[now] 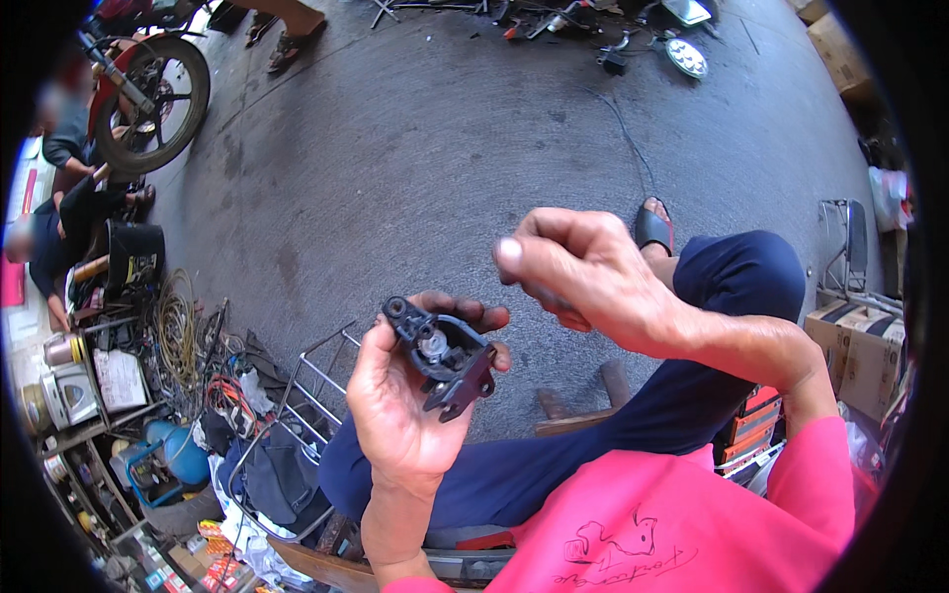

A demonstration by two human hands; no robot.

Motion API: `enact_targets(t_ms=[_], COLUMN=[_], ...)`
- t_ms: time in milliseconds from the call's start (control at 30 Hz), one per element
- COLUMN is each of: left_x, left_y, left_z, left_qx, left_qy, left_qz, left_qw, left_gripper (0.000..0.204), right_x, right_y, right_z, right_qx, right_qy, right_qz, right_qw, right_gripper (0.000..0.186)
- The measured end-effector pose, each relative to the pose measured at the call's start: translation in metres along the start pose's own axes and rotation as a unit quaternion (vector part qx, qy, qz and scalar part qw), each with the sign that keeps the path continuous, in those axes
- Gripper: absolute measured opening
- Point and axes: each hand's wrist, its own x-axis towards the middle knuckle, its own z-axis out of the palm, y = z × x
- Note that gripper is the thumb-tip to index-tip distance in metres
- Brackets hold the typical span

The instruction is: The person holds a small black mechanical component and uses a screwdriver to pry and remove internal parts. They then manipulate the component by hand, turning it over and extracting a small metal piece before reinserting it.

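In the middle of the view, my left hand is turned palm up with its fingers curled around a black motorcycle part. That part looks like a housing with mounting ears and a round silver piece set inside it; its exact kind does not show. Up and to the right, apart from the part, my right hand hangs in the air. Its fingers are curled in and the thumb presses against them. Whatever may lie between those fingertips is hidden or too small to make out.
Loose motorcycle parts and a round lamp lie on the far floor. A motorcycle wheel and people are at the left. Cables, a blue tank and a metal-framed chair crowd the near left. Cardboard boxes stand right.
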Motion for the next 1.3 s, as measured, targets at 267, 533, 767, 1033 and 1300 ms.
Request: enact_targets(t_ms=[267, 533, 767, 1033, 1300], left_x=[-0.001, -0.001, 0.0, 0.002, 0.0], left_y=[-0.002, -0.01, -0.006, -0.004, -0.002], left_z=[0.006, 0.018, 0.003, 0.003, -0.005], left_qx=[0.04, 0.073, 0.039, 0.025, -0.031], left_qy=[0.04, 0.075, 0.018, 0.039, 0.058], left_qz=[0.039, 0.074, 0.057, 0.063, 0.07], left_qw=[0.998, 0.992, 0.997, 0.997, 0.995], left_gripper=[0.038, 0.038, 0.04, 0.03, 0.026], right_x=[-0.021, -0.021, -0.02, -0.014, -0.014], right_y=[0.017, 0.006, 0.006, 0.008, 0.009], right_z=[0.023, 0.017, 0.019, 0.02, 0.016], right_qx=[-0.313, -0.305, -0.22, -0.222, -0.226], right_qy=[-0.016, -0.009, -0.022, 0.007, 0.014], right_qz=[-0.348, -0.362, -0.336, -0.354, -0.393], right_qw=[0.883, 0.881, 0.916, 0.908, 0.891], right_gripper=[0.069, 0.074, 0.069, 0.069, 0.071])
